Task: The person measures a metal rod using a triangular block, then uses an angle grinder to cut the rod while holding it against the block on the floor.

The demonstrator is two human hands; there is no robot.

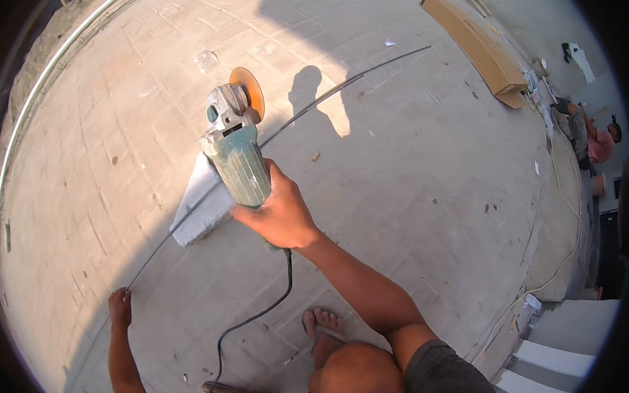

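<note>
My right hand (278,211) grips a green angle grinder (236,159), held up in the middle of the view with an orange disc (255,82) on its upper end and a black cord (287,282) running down past my foot. Below the grinder, a long thin dark rod (303,110) lies diagonally across a pale slab (192,223) on the paved ground. At the lower left, my left hand (120,304) is closed on the near part of that rod.
A long cardboard box (479,50) lies at the upper right. A white pipe (12,137) runs along the left edge. Another person (599,145) in a pink top is crouched at the far right near a pale cable (579,206). White steps (555,357) stand at the lower right.
</note>
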